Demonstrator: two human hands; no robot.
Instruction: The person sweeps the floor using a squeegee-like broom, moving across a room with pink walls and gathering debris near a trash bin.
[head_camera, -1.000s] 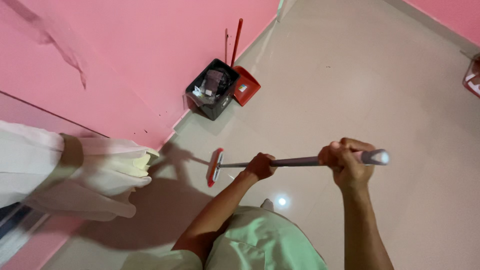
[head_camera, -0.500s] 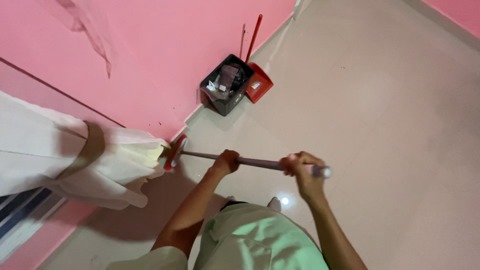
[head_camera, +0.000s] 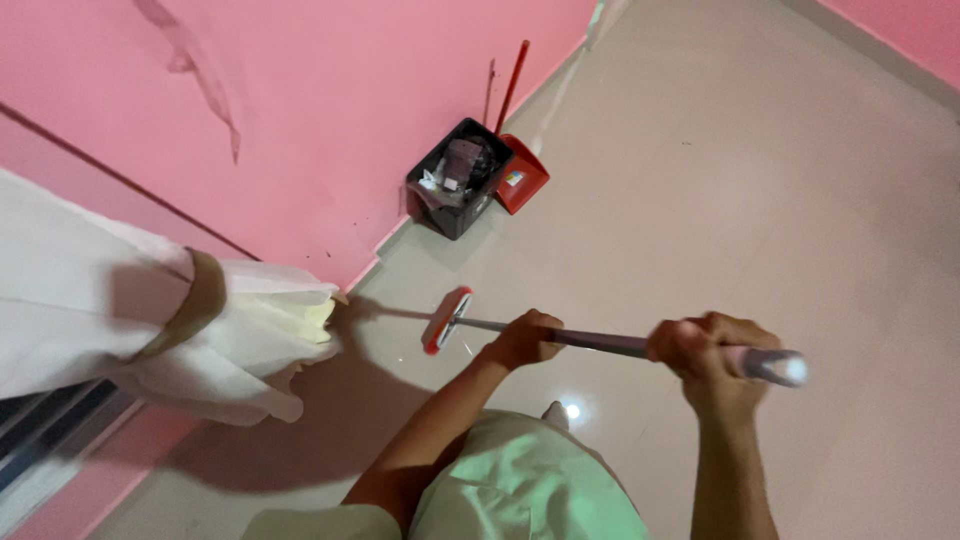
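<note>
2 hands (head_camera: 620, 348) gripping grey-handled mop (head_camera: 600, 342), flat red head (head_camera: 446, 320)

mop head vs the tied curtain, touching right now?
Apart. The head view shows bare floor between the red mop head and the curtain.

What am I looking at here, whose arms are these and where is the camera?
The camera sits on a person's head and looks down, so the arms are their own. Both hands grip a long mop handle: the left hand lower down, the right hand near the top end. The red mop head is at the pale tiled floor. Against the pink wall stand a black bin and a red dustpan. A cream curtain hangs on the left.
</note>
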